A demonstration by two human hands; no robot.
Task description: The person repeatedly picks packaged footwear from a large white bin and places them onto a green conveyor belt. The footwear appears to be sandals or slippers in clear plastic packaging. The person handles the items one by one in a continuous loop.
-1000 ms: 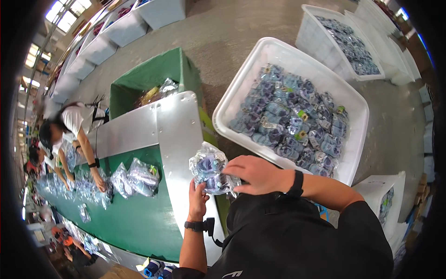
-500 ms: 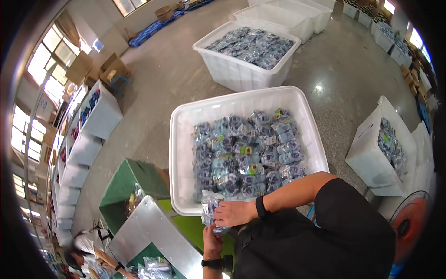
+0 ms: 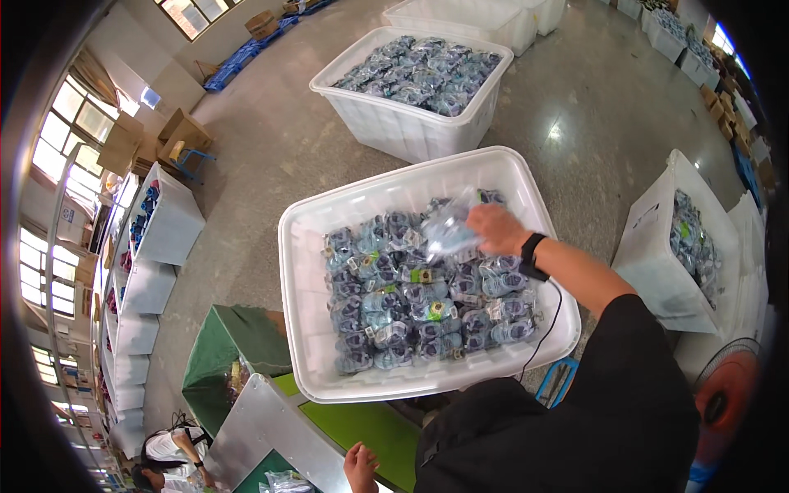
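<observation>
The clear plastic packet [image 3: 448,232] is held above the rear right part of the large white tub [image 3: 300,271], over the layer of similar bagged items [image 3: 427,304] that fills it. It lies ahead of the body and just left of the right hand [image 3: 496,228], which is closed on its right end; its long axis cannot be told because of blur. The left hand [image 3: 360,467] is well apart, low near the green table [image 3: 362,427], fingers loosely curled and holding nothing visible. The right hand is the nearer one.
</observation>
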